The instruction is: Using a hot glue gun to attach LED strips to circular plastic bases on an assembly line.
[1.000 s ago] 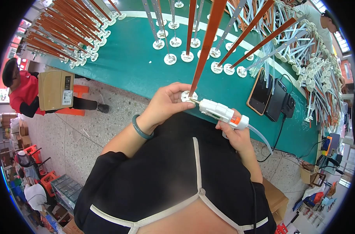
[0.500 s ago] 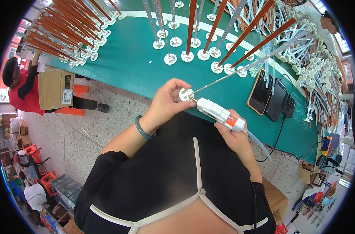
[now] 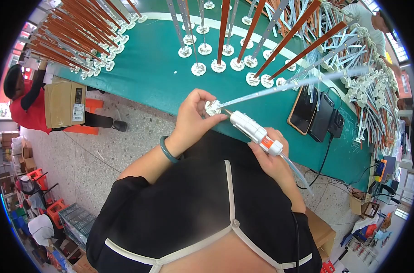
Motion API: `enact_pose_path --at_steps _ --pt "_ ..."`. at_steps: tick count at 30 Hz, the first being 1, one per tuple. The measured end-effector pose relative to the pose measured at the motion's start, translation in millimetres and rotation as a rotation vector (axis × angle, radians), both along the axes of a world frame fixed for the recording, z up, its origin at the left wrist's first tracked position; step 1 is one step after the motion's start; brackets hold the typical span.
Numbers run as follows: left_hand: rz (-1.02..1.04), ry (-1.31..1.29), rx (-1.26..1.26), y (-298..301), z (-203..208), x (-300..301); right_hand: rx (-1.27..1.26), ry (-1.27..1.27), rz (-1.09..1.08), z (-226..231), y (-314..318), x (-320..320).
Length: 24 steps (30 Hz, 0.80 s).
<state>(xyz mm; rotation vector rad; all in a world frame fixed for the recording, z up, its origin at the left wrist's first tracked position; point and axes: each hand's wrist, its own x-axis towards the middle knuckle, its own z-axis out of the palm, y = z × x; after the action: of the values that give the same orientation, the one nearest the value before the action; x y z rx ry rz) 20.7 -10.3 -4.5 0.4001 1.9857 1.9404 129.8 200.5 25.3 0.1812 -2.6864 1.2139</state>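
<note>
My left hand (image 3: 197,116), with a green bangle at its wrist, pinches a round white base (image 3: 213,107) between thumb and fingers. From that base a thin LED strip (image 3: 261,93) stretches to the upper right, its far end blurred. A white hot glue gun (image 3: 251,128) is gripped in my right hand (image 3: 274,159). Its metal nozzle points at the base, a small gap away. A clear glue stick (image 3: 296,172) trails from the gun's back end. Part of my right hand's fingers is hidden beneath the gun.
On the green table (image 3: 157,84) stand several strips on white bases (image 3: 218,66), with a dense group of brown strips (image 3: 75,34) at left. A phone (image 3: 303,107) and a black device (image 3: 323,116) lie right. Loose strips heap beyond. A person carries a cardboard box (image 3: 65,104).
The strip and its base have turned in my left hand, so the strip's flat face now shows. The glue gun's nozzle has drawn slightly away from the base.
</note>
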Motion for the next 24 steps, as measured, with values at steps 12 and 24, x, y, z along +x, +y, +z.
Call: enact_pose_path --at_steps 12,24 --pt "-0.138 -0.417 0.446 -2 -2 2 -1.211 0.038 0.271 -6 -26 -33" --pt "0.208 0.031 0.166 -81 -9 -83 -1.313 -0.096 0.331 -35 17 -15"
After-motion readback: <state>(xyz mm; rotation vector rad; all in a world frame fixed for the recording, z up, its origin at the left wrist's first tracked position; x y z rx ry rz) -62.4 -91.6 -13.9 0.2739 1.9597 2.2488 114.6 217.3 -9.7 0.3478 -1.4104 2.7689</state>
